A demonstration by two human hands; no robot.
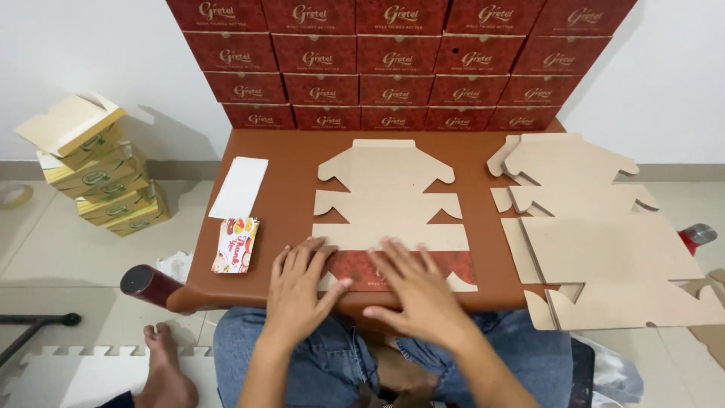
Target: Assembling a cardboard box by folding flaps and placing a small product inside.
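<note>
Two hands press a flat cardboard box blank (389, 204) on a brown surface (291, 189).
Left hand (300, 291) and right hand (419, 291) lie open-palmed on its folded red flap (453, 266), each grip released.

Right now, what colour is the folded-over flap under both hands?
Red with pale print, on the brown cardboard blank; the flap shows in the head view.

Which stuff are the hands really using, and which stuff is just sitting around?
In use:
- flat cardboard box blank, its red flap folded up
- left hand and right hand, both pressing on that flap

Just lying about:
- pile of flat blanks on the right
- wall of red boxes at the back
- white paper
- small colourful cards
- stack of yellow boxes on the floor
</note>
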